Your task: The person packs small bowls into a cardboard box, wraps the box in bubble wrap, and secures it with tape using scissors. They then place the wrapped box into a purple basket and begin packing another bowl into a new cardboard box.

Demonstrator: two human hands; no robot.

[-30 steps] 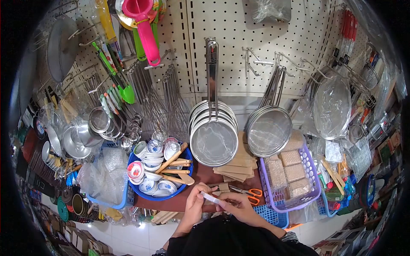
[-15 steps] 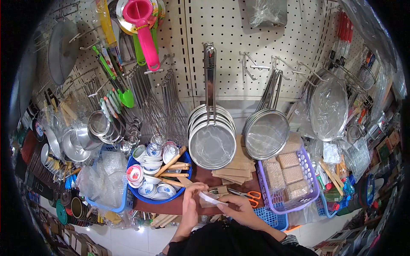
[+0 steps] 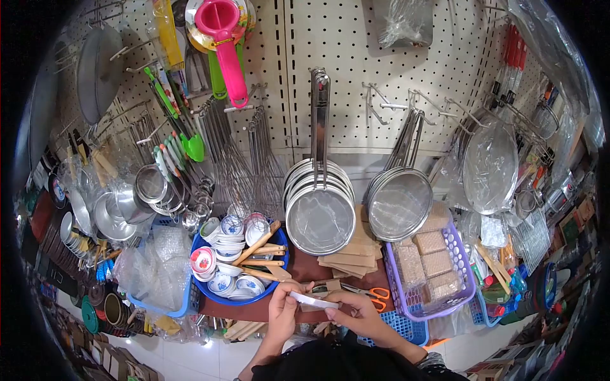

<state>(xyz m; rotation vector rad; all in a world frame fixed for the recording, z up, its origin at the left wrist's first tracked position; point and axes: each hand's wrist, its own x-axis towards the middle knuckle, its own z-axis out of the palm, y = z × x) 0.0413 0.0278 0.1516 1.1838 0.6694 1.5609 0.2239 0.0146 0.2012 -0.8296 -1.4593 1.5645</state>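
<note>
A narrow white strip point(image 3: 314, 300) is stretched between my two hands above the dark red table. My left hand point(image 3: 283, 311) pinches its left end between thumb and fingers. At the right end, my right hand point(image 3: 361, 314) grips it with its thumb on top. Just beyond the strip lies a small brown cardboard piece point(image 3: 325, 287), partly covered by my hands. Orange-handled scissors point(image 3: 379, 298) rest right of it. Flat brown cardboard sheets point(image 3: 351, 257) are stacked behind, under the hanging strainers point(image 3: 320, 219).
To the left, a blue basin point(image 3: 238, 298) holds small bowls and wooden-handled tools. A purple basket point(image 3: 394, 279) with bubble-wrapped packs stands at the right. Whisks point(image 3: 225, 152) and more strainers point(image 3: 400, 203) hang from the pegboard. A blue basket point(image 3: 189, 305) holds plastic wrap.
My left hand, open before, has closed on the strip's left end. The strip now lies flatter. The view has shifted slightly.
</note>
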